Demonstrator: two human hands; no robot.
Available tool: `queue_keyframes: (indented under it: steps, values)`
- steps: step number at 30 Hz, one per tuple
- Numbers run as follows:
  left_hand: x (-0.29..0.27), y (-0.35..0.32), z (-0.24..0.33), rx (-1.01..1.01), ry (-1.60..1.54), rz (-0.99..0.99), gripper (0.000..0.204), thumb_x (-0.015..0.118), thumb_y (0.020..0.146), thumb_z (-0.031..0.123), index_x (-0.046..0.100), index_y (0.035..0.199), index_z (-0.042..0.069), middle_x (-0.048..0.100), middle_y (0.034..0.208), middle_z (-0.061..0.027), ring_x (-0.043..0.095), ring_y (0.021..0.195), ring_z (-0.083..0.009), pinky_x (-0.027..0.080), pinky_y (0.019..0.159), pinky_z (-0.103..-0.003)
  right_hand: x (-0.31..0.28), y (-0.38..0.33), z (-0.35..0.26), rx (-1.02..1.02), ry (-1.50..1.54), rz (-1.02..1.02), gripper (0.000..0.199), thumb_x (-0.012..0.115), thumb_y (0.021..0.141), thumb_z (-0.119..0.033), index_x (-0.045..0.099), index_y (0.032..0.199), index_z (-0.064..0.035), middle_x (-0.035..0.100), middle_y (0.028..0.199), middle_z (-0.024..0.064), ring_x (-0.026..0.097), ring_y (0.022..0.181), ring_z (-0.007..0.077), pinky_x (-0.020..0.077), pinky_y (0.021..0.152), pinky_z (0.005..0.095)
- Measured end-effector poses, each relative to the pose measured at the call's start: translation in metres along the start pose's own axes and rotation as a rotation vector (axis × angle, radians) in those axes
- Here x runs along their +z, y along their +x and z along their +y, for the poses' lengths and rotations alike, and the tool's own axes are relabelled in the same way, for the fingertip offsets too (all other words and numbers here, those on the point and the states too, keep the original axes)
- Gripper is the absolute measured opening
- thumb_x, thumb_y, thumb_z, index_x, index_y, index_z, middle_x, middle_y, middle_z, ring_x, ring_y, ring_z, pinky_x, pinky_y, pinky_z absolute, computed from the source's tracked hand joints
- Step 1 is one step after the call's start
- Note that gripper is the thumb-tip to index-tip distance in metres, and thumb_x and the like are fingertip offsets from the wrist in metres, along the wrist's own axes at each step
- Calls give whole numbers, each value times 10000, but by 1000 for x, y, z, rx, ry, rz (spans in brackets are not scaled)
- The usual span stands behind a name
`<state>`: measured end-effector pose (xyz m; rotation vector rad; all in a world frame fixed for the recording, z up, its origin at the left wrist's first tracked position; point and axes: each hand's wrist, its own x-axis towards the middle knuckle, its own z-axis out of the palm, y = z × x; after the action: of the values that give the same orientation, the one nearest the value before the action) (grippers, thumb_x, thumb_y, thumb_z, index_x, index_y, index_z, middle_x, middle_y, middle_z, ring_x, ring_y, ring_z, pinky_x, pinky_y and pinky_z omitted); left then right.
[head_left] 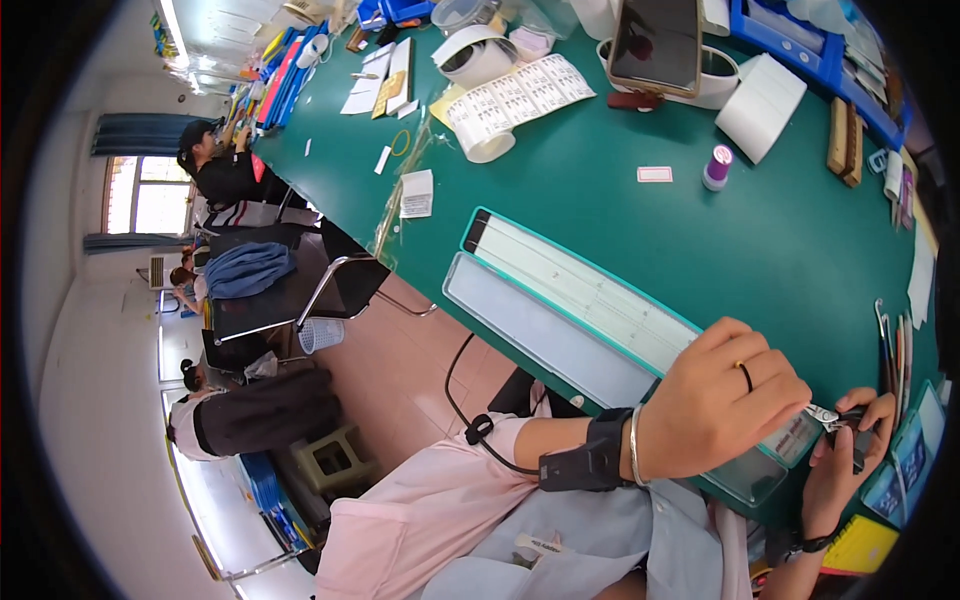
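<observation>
Head view: step in hand looks like close two-handed work w/ a small silver-nosed tool w/ dark handles [822,415], prob. squeezing or clipping sth tiny at its tip; the pc itself is too small/hidden to ID. Tool is nr the R end of the long green worktop [590,215], held up just past the near R end of the open, long, teal-rimmed pale plastic case [548,332]. Next move prob. calls for a firm squeeze on the handles, tip kept steady, L fingertips clear of the bite. Hands: R hand [850,455], dark strap at wrist, is closed round the handles, thumb on the near side, nose pointing L toward the other hand. L hand [718,405], w/ a dark ring & silver bangle, is over the case's near R part, fingers curled in, fingertips right by the silver nose; thumb's hidden, so can't tell if it's shut, or pinching a small pc, or just bracing the tool. Elsewhere on the worktop, well apart: a purple-and-white capped plastic tube [717,168], a small pink-edged white paper label [655,174] & a curled white printed label strip [525,98].
</observation>
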<state>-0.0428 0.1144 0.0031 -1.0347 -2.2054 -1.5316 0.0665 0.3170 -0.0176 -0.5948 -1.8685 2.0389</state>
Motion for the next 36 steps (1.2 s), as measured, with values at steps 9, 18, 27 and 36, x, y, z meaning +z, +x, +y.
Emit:
queue_keyframes:
  steps: [9,18,27,36]
  values:
    - [17,11,3,-99,-79,-54,183,798,769,41,700,913,99,687,861,-12,637,795,-215,471,885,-405,-26,-13,5,12,-65,-52,328,721,889,-154,430,1000,-52,556,1016,137,477,669,58,428,450,163]
    - [24,-8,-9,-197,71,-231,108,787,836,32,737,915,87,748,868,-23,684,809,-195,452,1038,-521,-14,7,4,28,52,-184,373,854,769,-50,523,940,-56,694,1097,207,657,908,137,556,780,256]
    - [28,-9,-9,-262,61,-341,60,777,872,65,727,904,57,740,866,-42,685,837,-202,415,1086,-553,-20,10,9,-52,54,-206,424,912,711,-42,565,955,-50,699,1130,203,659,910,130,548,790,244]
    - [24,-12,-6,-251,61,-344,70,777,866,47,732,917,62,739,853,-31,678,829,-196,397,1098,-539,-20,11,10,-120,-16,-255,403,930,693,-77,595,915,-52,717,1094,196,674,920,164,536,770,265]
